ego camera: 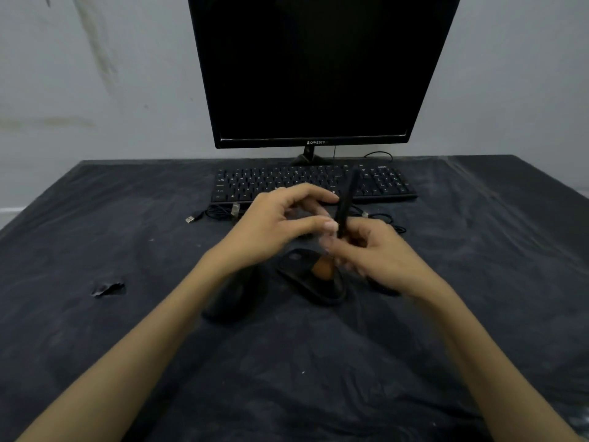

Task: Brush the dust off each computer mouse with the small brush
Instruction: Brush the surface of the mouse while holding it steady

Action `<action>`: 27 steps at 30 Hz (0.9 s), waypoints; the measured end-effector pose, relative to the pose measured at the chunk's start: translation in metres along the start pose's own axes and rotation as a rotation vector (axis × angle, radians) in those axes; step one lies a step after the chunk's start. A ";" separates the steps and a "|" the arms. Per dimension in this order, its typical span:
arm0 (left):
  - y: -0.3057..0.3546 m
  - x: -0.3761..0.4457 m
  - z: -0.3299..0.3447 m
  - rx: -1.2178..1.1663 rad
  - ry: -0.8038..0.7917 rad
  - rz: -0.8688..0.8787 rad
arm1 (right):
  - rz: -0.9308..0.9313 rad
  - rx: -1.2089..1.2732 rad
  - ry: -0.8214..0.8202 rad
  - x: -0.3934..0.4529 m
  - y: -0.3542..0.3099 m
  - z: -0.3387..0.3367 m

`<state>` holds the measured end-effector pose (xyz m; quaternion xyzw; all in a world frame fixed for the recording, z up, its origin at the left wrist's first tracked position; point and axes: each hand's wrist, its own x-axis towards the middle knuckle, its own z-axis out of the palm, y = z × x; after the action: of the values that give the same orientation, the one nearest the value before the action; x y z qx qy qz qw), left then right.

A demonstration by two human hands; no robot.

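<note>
Brush position: the small brush (pixel 345 202) is sitting in the right hand (pixel 376 253), its dark handle rising out of the curled fingers, its brownish bristles (pixel 323 269) showing just below the fist.
Brush and mice: the bristles are hanging right over the middle mouse (pixel 310 279); whether they are touching it is blurred. A second mouse (pixel 236 298) is lying under the left wrist, and a third dark shape (pixel 384 287) is peeking out below the right hand.
Brush axis: the long axis is running nearly upright, the handle tip leaning slightly away toward the keyboard (pixel 314 183), the bristle end pointing down.
Left hand: the left hand (pixel 280 218) is hovering just beside the handle, fingers loosely curved and gripping nothing, its fingertips (pixel 330 224) next to the handle; contact is unclear.
Right hand: it is gripping the brush low on the handle, fingers wrapped round it.
Arms: both forearms are reaching in from the near edge, converging over the dark cloth (pixel 127 314).
Behind: a dark monitor (pixel 318 68) is standing past the keyboard, with cables (pixel 216 215) lying in front.
</note>
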<state>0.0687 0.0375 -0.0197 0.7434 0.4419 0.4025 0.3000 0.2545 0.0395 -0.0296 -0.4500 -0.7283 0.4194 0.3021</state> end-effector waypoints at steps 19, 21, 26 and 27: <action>-0.059 -0.001 -0.002 0.513 -0.407 -0.235 | -0.012 -0.138 0.359 0.011 0.024 0.001; -0.059 0.001 -0.001 0.518 -0.416 -0.222 | 0.004 0.029 0.182 0.006 0.020 0.013; -0.058 0.001 0.000 0.500 -0.413 -0.227 | 0.012 -0.409 0.282 0.015 0.031 0.012; -0.058 0.000 0.000 0.490 -0.412 -0.232 | -0.005 -0.442 0.357 0.015 0.029 0.008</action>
<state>0.0443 0.0628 -0.0658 0.8038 0.5373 0.0889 0.2394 0.2537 0.0575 -0.0577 -0.5697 -0.7386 0.1640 0.3210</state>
